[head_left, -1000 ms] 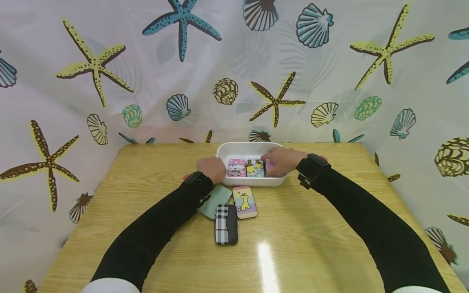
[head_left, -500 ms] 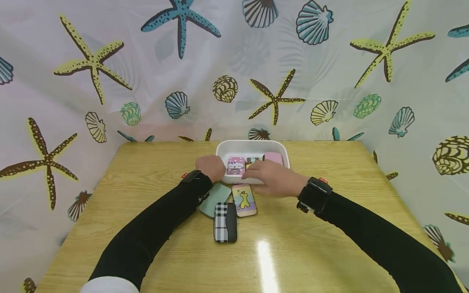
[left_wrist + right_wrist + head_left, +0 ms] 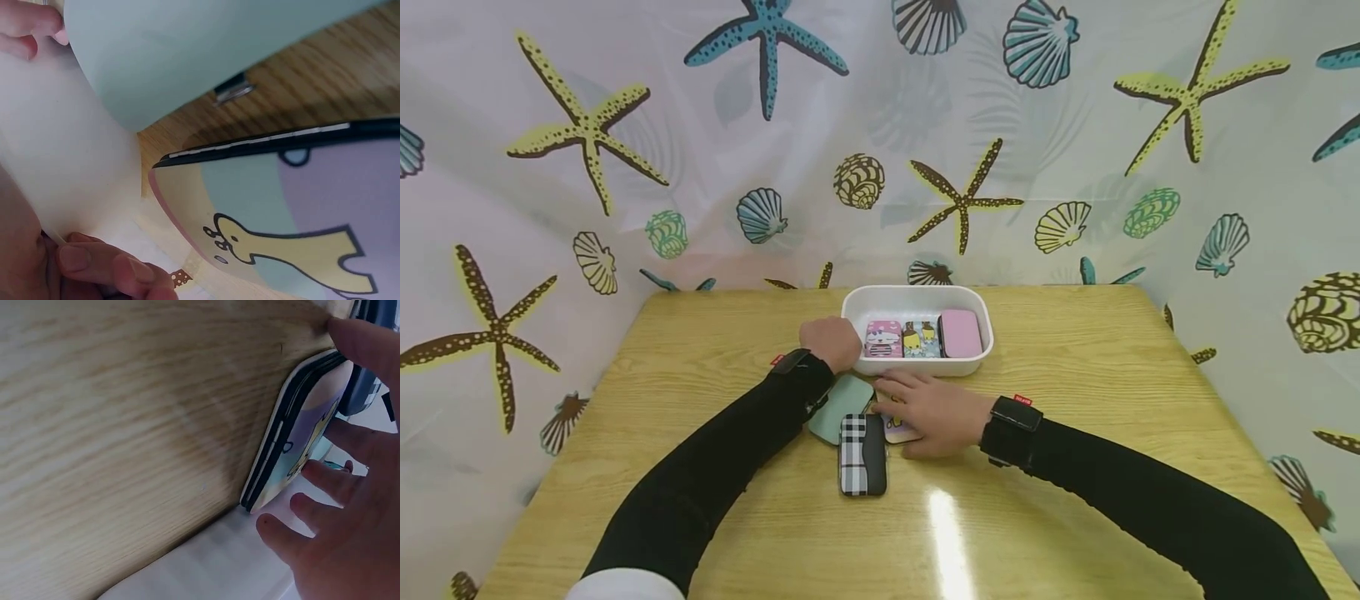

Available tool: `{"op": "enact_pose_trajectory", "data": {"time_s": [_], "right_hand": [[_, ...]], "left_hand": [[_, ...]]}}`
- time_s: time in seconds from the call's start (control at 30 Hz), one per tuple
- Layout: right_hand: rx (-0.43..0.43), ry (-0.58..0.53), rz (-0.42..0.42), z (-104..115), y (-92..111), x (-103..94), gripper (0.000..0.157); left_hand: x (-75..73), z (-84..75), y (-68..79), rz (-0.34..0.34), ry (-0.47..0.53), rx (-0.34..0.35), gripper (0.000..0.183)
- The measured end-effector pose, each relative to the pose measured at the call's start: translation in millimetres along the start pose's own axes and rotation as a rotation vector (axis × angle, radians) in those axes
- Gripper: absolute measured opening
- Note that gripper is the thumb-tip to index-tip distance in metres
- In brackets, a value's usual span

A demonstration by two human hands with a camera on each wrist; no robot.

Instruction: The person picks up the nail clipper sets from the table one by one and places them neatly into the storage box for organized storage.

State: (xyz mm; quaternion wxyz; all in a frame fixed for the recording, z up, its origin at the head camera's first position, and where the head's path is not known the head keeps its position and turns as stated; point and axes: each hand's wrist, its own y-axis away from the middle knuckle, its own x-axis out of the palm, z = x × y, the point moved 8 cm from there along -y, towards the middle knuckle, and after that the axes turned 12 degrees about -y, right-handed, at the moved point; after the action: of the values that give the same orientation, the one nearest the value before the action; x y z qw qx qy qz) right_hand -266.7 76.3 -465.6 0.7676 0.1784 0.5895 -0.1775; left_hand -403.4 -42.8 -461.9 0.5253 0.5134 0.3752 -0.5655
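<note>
At the left end of a white plastic box (image 3: 917, 366), my left hand (image 3: 831, 343) holds the rim with curled fingers. My right hand (image 3: 940, 414) is spread over a small pastel case with a yellow giraffe (image 3: 300, 244), just in front of the box. In the right wrist view its fingers (image 3: 334, 481) lie loosely spread across the case's printed face, with the thumb (image 3: 356, 344) near its end. A mint-green case (image 3: 831, 421) lies left of the giraffe case, and a plaid-and-black case (image 3: 853, 458) lies nearer to me.
Inside the box stand a pink case with a cartoon animal (image 3: 883, 339), a blue patterned case (image 3: 921, 340) and a plain pink case (image 3: 961, 333). The wooden table (image 3: 1075, 342) meets a curtain (image 3: 880, 108) printed with starfish and shells behind.
My right hand has left the plain pink case in the box and come forward and left over the giraffe case. My left hand has stayed at the box's rim.
</note>
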Motion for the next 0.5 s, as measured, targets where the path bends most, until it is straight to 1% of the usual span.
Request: {"op": "enact_pose_trajectory", "data": {"time_s": [0.13, 0.23, 0.37, 0.5], "right_hand": [[-0.005, 0.007, -0.015, 1.6, -1.8, 0.1, 0.062], [0.016, 0.003, -0.013, 0.9, -0.9, -1.4, 0.058], [0.073, -0.004, 0.030, -3.2, 5.2, -0.6, 0.059], [0.113, -0.033, 0.072, -6.2, 13.3, -0.9, 0.060]], "left_hand": [[-0.1, 0.2, 0.1, -0.011, 0.007, -0.002, 0.033], [-0.3, -0.2, 0.6, -0.006, 0.013, 0.003, 0.034], [0.2, -1.2, 1.7, 0.014, 0.013, 0.011, 0.034], [-0.3, -0.9, 3.2, 0.034, 0.008, 0.003, 0.033]]}}
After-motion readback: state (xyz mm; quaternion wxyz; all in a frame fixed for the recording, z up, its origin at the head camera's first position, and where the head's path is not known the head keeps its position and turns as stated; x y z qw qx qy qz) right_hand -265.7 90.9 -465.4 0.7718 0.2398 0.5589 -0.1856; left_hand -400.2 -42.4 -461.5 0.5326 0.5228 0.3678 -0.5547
